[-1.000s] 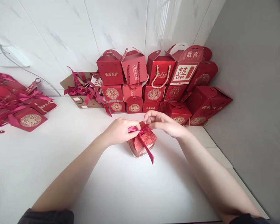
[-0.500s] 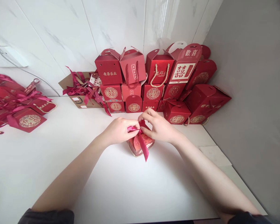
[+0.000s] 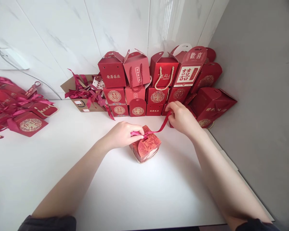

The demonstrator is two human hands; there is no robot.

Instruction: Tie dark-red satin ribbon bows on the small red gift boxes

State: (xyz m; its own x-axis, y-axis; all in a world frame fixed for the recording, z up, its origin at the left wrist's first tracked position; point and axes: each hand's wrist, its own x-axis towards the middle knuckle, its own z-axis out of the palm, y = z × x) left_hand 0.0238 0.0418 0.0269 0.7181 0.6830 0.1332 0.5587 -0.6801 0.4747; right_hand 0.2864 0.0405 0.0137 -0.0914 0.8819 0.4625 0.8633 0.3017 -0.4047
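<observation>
A small red box (image 3: 148,146) with an orange pattern and a twisted cord along its lower edge sits on the white table. Pink-red ribbon (image 3: 162,126) is knotted at the box's top. My left hand (image 3: 126,134) pinches the ribbon at the knot, on the box's left side. Up and to the right of the box, my right hand (image 3: 181,118) grips the other stretch of ribbon, which runs from the knot with a slight sag.
Stacked red gift boxes (image 3: 137,107) stand against the tiled wall. Left of them is an open cardboard box (image 3: 86,104) of ribbons and tags. Ribboned red boxes (image 3: 30,123) lie at the far left. A grey wall (image 3: 260,112) bounds the right side.
My right hand has moved up and right, drawing out the ribbon that hung over the box's front. My left hand has stayed at the knot.
</observation>
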